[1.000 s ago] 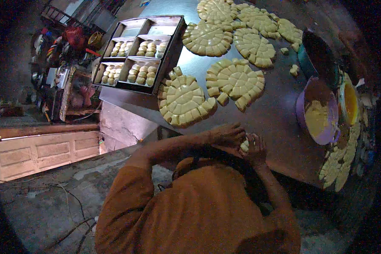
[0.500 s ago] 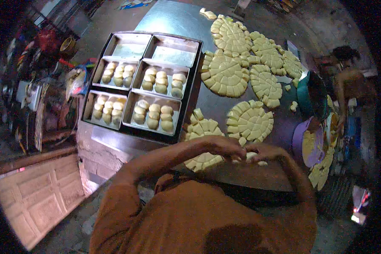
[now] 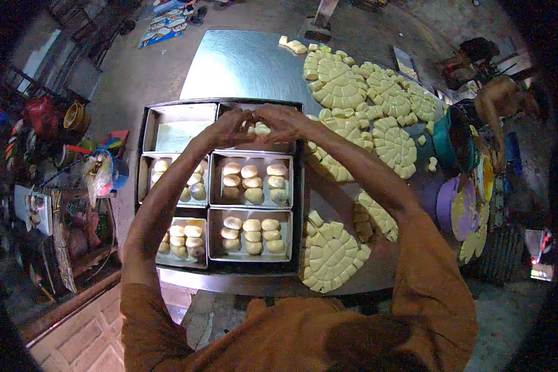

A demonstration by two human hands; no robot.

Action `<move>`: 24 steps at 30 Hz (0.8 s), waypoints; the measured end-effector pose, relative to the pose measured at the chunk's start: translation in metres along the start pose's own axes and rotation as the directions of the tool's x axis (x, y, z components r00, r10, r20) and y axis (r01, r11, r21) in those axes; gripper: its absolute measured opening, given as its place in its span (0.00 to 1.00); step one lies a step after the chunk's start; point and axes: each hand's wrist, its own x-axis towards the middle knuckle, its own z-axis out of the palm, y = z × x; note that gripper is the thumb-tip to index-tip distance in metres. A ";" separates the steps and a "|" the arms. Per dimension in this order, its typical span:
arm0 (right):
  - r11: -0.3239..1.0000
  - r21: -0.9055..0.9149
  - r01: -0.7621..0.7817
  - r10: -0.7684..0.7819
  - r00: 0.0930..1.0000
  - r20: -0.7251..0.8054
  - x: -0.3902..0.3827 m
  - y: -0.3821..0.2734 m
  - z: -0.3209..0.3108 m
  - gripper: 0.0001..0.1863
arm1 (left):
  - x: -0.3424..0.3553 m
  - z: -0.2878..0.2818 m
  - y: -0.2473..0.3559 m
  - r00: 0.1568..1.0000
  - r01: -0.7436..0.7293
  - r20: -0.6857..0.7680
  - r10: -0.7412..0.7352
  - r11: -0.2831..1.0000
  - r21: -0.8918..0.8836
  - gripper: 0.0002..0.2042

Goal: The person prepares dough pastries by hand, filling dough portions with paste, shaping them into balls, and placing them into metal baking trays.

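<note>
Cupping dough (image 3: 258, 128) between them, the left hand (image 3: 234, 127) and the right hand (image 3: 283, 123) meet over the far right part of the tray (image 3: 298, 186). Their fingers are curled in, closed on the pale pieces from either side. The dough is above the tray's far right tin (image 3: 260, 148); whether it touches that tin, I cannot tell.

Six tins stand in the tray, in three rows of two. The far left one (image 3: 180, 131) shows its bare floor. In the tray's middle right and near right tins, balls (image 3: 252, 181) sit in three columns. The left forearm (image 3: 161, 201) crosses the tray's left side, hiding part of the balls there. The right forearm (image 3: 359, 161) passes over the tray's right edge.

A steel table (image 3: 229, 62) extends beyond the tray's far edge. To the tray's right lie flat rounds (image 3: 333, 257) of dough, cut into small blocks, the nearest just beside the tray's near right corner. Well to the tray's right are a green tub (image 3: 446, 142), a purple basin (image 3: 447, 204) and a yellow bowl (image 3: 488, 177), with a co-worker (image 3: 502, 102) past them. A patterned mat (image 3: 164, 28) lies on the floor, well beyond the tray's far edge.
</note>
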 end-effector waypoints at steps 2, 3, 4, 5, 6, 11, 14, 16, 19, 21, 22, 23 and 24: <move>0.998 -0.067 0.013 -0.020 0.994 -0.108 0.006 0.018 0.025 0.37 | 0.004 0.016 -0.031 0.934 -0.278 -0.069 0.351 0.832 0.480 0.26; 0.987 -0.155 -0.036 0.016 0.992 -0.129 0.006 0.021 0.040 0.37 | 0.008 0.025 -0.048 0.888 -0.317 -0.072 0.455 0.717 0.622 0.27; 0.969 -0.234 -0.080 0.046 0.988 -0.150 0.009 0.016 0.049 0.38 | 0.005 0.029 -0.061 0.903 -0.270 -0.105 0.417 0.739 0.618 0.30; 0.952 -0.269 -0.149 0.154 0.988 -0.002 0.010 0.016 0.048 0.40 | 0.001 0.034 -0.074 0.915 -0.222 -0.138 0.379 0.758 0.613 0.32; 0.948 -0.271 -0.168 0.184 0.982 0.036 0.014 0.003 0.042 0.41 | -0.005 0.039 -0.085 0.928 -0.166 -0.171 0.330 0.781 0.603 0.35; 0.984 -0.127 -0.124 0.125 0.992 0.001 -0.008 -0.006 0.022 0.40 | -0.013 0.024 -0.055 0.970 -0.127 -0.076 0.231 0.748 0.651 0.34; 1.000 0.031 0.001 0.001 0.998 -0.056 -0.009 0.003 0.004 0.38 | -0.008 0.014 -0.048 0.987 -0.106 -0.053 0.152 0.860 0.499 0.36; 1.000 -0.026 -0.005 0.003 0.995 -0.103 -0.015 0.003 -0.006 0.33 | -0.013 0.005 -0.039 0.964 -0.187 -0.089 0.249 0.880 0.437 0.36; 0.993 -0.087 -0.078 0.075 0.996 -0.040 -0.025 -0.005 -0.023 0.27 | -0.014 -0.004 -0.032 0.995 -0.087 -0.015 0.100 0.921 0.381 0.38; 0.984 -0.108 -0.145 0.151 0.987 0.048 -0.028 -0.005 -0.024 0.26 | -0.012 -0.001 -0.030 0.989 -0.101 -0.068 0.132 0.934 0.343 0.39; 0.980 -0.146 -0.139 0.143 0.990 0.018 -0.030 -0.006 -0.021 0.26 | -0.008 0.005 -0.028 0.981 -0.125 -0.095 0.168 0.928 0.350 0.40; 0.974 -0.185 -0.133 0.133 0.991 -0.011 -0.033 -0.007 -0.016 0.25 | -0.004 0.012 -0.025 0.971 -0.149 -0.121 0.204 0.922 0.357 0.40; 0.967 -0.221 -0.125 0.120 0.992 -0.040 -0.034 -0.008 -0.009 0.25 | -0.002 0.018 -0.023 0.960 -0.170 -0.146 0.237 0.915 0.367 0.41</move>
